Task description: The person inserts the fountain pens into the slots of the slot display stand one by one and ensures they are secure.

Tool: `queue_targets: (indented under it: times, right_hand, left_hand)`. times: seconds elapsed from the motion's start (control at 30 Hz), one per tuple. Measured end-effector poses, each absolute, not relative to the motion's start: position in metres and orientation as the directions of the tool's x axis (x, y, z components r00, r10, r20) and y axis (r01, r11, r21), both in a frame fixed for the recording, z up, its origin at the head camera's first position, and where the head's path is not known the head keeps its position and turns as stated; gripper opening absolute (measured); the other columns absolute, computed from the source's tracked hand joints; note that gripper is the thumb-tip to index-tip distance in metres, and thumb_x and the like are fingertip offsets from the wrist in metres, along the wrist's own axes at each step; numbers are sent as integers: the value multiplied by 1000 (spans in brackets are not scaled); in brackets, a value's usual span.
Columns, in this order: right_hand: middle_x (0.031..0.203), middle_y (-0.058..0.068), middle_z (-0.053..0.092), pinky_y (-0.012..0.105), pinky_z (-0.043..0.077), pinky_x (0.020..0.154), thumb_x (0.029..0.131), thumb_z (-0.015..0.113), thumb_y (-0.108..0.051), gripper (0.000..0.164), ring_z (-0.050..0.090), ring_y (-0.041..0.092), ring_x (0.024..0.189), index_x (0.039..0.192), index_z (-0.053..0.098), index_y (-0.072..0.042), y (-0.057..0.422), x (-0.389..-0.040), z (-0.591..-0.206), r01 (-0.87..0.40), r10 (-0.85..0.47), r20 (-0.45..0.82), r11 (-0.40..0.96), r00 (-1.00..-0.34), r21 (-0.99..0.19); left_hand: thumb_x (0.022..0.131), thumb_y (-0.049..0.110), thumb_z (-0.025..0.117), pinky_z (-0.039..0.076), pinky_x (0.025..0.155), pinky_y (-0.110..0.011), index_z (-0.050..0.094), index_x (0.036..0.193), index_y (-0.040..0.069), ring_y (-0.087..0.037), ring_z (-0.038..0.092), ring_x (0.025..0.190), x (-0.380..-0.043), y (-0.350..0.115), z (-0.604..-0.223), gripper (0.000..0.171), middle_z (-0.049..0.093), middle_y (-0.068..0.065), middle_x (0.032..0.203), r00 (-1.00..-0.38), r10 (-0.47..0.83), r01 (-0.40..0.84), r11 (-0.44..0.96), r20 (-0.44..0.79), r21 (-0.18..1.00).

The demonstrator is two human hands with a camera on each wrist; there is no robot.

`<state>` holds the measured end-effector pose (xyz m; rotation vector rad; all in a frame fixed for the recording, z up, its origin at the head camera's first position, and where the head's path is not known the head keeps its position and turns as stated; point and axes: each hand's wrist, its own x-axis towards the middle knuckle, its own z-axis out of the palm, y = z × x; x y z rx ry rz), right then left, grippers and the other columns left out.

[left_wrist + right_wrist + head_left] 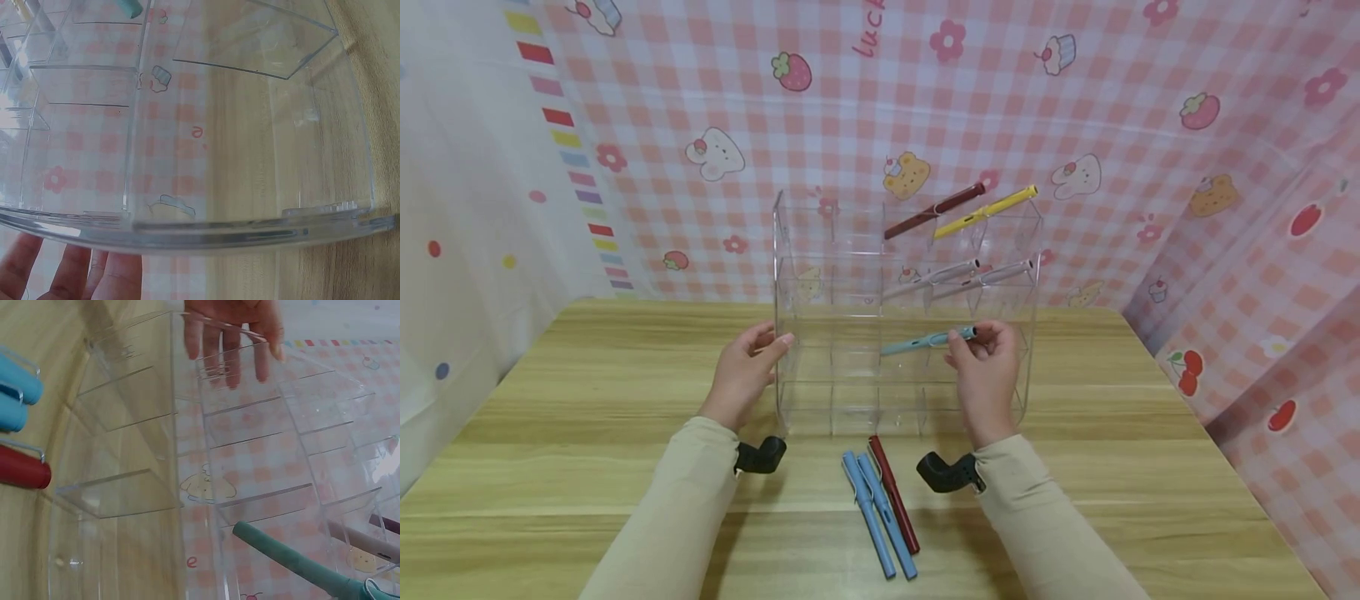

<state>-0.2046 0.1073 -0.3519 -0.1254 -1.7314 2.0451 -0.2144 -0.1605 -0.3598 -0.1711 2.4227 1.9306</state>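
A clear acrylic rack with rows of compartments stands on the table. My right hand pinches a teal pen near its capped end, the other end inside a third-row compartment. In the right wrist view the teal pen slants across the dividers. At the rack's left side, my left hand rests with fingers extended against the outer wall, thumb by the front edge. In the top row lean a dark red pen and a yellow pen. Two pale pens lean in the row below.
Two blue pens and a red pen lie side by side on the wooden table, in front of the rack. A pink checked cloth hangs behind. Black wrist mounts sit at both cuffs.
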Motion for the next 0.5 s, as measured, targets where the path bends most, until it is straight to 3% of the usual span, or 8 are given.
queue_targets:
  times: [0.3,0.5]
  right_hand:
    - [97,7,50,22,56,70,90,62,5,28,58,11,83,111,43,6,107,-201,-353,-272,375,242,-28,-895,-962]
    - [97,7,49,21,55,70,89,62,5,27,58,11,83,110,45,4,108,-200,-353,-278,377,249,-23,-892,-960]
  left_hand:
    - [99,34,55,45,99,-46,34,150,8,-31,45,127,-214,-160,-359,61,42,-18,143,-993,-65,-108,224,-95,969]
    - [99,34,55,45,99,-46,34,150,9,-31,45,127,-214,-160,-360,61,42,-18,143,-993,-65,-107,224,-94,969]
